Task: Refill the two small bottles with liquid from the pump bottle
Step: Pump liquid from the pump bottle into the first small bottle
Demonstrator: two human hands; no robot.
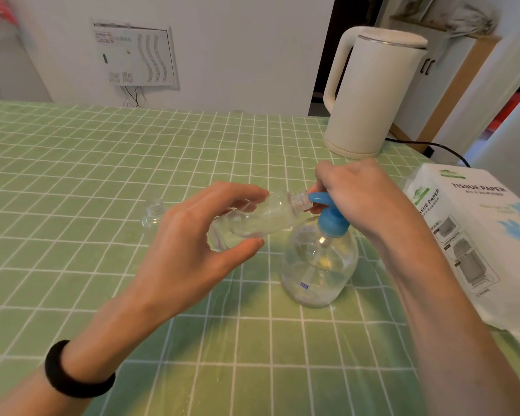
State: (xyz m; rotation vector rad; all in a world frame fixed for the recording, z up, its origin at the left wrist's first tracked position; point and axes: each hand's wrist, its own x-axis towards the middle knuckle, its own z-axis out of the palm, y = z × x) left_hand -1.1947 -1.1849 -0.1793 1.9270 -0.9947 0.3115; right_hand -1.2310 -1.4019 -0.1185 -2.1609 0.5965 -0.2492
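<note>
Small bottle (pixel 261 217) lies tilted nearly flat just left of the pump bottle (pixel 318 265), mouth touching the nozzle (pixel 317 198), pinched in your left hand (pixel 192 244), with your right hand (pixel 351 190) curled round the blue pump head (pixel 332 223); a hard press could squirt past that narrow mouth.

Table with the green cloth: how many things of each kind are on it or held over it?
Small bottles: 2 (held bottle in the left hand; standing bottle)
Pump bottle: 1
Kettle: 1
Tissue paper pack: 1
Total: 5
</note>
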